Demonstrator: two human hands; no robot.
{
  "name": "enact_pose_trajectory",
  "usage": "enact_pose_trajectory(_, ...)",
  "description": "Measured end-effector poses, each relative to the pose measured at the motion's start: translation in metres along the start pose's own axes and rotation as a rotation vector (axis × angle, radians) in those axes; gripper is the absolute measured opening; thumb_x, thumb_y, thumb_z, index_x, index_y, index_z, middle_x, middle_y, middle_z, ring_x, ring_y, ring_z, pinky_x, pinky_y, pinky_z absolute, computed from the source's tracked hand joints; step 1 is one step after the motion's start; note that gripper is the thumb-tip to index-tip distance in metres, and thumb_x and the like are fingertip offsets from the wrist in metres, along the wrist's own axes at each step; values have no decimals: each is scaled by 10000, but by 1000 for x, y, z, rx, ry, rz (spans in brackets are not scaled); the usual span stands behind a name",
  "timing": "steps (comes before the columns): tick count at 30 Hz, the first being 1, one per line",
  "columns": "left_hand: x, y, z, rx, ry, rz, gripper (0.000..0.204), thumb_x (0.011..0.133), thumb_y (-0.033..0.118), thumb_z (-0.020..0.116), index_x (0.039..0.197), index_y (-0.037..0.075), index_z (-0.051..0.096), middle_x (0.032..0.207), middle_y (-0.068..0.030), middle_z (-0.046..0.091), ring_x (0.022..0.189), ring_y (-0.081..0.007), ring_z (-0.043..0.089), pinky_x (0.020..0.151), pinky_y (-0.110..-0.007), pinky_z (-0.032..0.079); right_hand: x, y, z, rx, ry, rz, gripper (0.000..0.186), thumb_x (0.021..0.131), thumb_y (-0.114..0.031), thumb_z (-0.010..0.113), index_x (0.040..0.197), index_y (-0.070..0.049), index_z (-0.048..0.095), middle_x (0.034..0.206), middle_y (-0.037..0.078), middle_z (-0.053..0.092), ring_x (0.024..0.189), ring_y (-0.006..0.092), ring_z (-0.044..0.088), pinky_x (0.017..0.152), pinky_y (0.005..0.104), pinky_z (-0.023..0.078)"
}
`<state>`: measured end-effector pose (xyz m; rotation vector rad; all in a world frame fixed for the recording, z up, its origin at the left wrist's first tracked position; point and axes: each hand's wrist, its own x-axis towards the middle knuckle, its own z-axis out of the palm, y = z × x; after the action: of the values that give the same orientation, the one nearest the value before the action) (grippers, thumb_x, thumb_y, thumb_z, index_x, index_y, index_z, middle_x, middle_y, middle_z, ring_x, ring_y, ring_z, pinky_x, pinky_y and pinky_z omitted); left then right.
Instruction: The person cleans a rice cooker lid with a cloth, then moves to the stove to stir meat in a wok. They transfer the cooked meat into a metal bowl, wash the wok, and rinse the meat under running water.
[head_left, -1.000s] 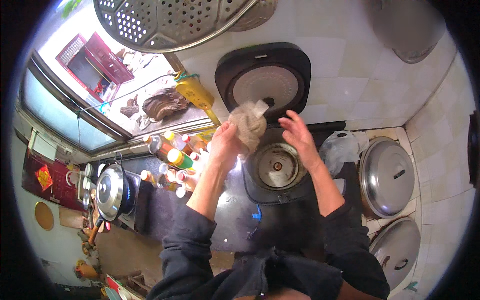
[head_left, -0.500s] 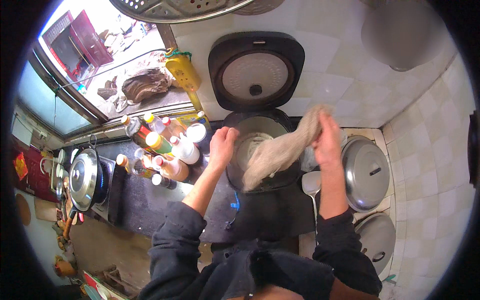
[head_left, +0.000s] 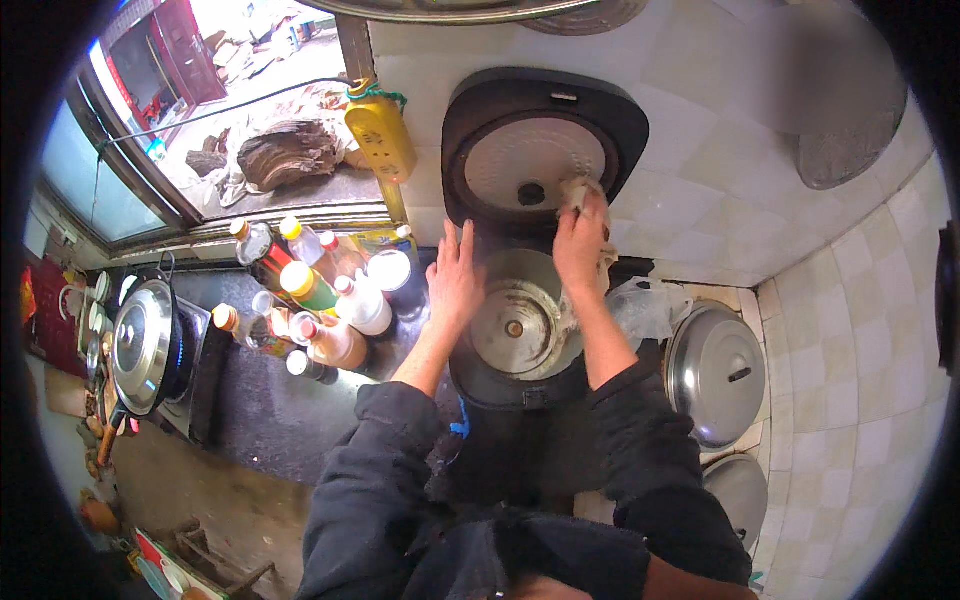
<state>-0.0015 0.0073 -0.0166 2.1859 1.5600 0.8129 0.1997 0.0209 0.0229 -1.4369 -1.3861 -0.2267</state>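
Note:
A black rice cooker (head_left: 505, 394) stands on the counter with its lid (head_left: 480, 122) raised and a bare, stained bottom inside. My right hand (head_left: 582, 250) is closed on a beige cloth (head_left: 583, 192) and presses it against the lower right of the lid's inner face, with more cloth hanging below the fingers. My left hand (head_left: 455, 282) is at the cooker's upper left side, fingers stretched out and apart, holding nothing.
Several bottles (head_left: 345, 312) crowd the counter at left, beside a lidded wok (head_left: 143, 340) over a blue flame. At right are a plastic bag (head_left: 645, 305) and large metal lids (head_left: 700, 390). An open window (head_left: 70, 175) and a hanging yellow object (head_left: 380, 135) are upper left.
The cloth has moved from my left hand to my right, then from over the cooker up onto the lid. My left hand's fingers have spread and lifted slightly.

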Motion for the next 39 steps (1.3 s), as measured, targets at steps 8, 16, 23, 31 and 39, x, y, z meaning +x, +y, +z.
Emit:
enact_pose_trajectory(8, -1, -7, 10, -4, -80, 26, 917, 772, 43, 667, 1525, 63, 144, 1576, -211, 162, 1388, -391, 303, 1125, -432, 327, -46, -41, 46, -62, -376, -267, 395, 813, -31, 565, 1205, 0, 534, 1176, 170, 547, 1072, 372, 516, 921, 467, 423)
enact_pose_trajectory(16, -2, -4, 7, -17, -99, -29, 922, 751, -101, 570, 1535, 102, 129, 1574, -198, 178, 1347, -391, 364, 1044, -448, 416, -21, 9, -21, -509, -468, -337, 436, 763, -54, 586, 1198, -41, 561, 1193, 112, 552, 1049, 322, 525, 907, 417, 441)
enact_pose_trajectory(23, 0, -13, 20, -45, -31, -41, 884, 778, -71, 563, 1531, 81, 125, 1551, -238, 214, 1344, -393, 378, 993, -466, 457, -40, -3, 2, -502, -364, -239, 430, 753, -33, 592, 1179, 8, 562, 1184, 166, 532, 1093, 365, 474, 944, 456, 417)
enact_pose_trajectory(31, 3, -22, 30, 7, -214, -78, 803, 811, -33, 561, 1500, 9, 149, 1536, -270, 207, 1232, -430, 485, 955, -463, 483, -53, -40, 50, -21, -567, -466, 370, 797, -41, 542, 1164, -12, 583, 1054, 159, 617, 980, 357, 574, 880, 447, 454)
enact_pose_trajectory(39, 2, -9, 16, -84, -30, -118, 873, 801, 16, 621, 1493, -25, 91, 1541, -287, 167, 1124, -441, 560, 928, -473, 492, -55, 16, -34, -461, -411, -233, 333, 837, -63, 540, 1163, -13, 589, 1067, 157, 619, 993, 341, 579, 869, 454, 452)
